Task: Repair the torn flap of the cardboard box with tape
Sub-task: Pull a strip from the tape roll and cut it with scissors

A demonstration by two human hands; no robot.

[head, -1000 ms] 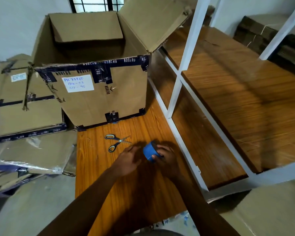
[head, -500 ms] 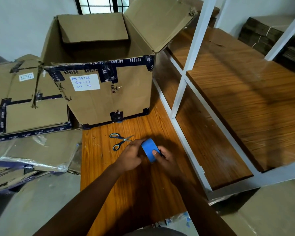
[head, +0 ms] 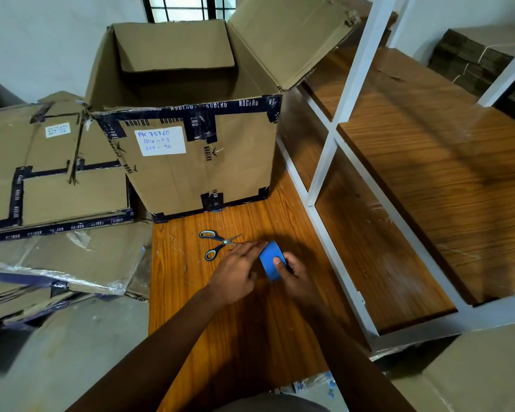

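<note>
A large open cardboard box (head: 191, 168) with dark printed tape and a white handwritten label stands at the far end of the wooden table (head: 220, 337). Its right flap (head: 286, 37) stands up and leans against the shelf frame; its front left corner looks ragged. A blue tape roll (head: 269, 258) is held just above the table near the middle. My right hand (head: 295, 273) grips the roll with the thumb on its face. My left hand (head: 235, 269) rests its fingertips on the roll's outer surface.
Scissors (head: 217, 242) with grey-blue handles lie on the table just left of my hands. Flattened cardboard boxes (head: 57, 188) are piled at the left. A white metal shelf frame (head: 333, 138) with wooden shelves stands at the right, more stacked cardboard (head: 473, 60) behind it.
The view has shifted slightly, so the box and table sit further right and lower in frame. Both hands stay on the tape roll, the left fingers sliding over its surface.
</note>
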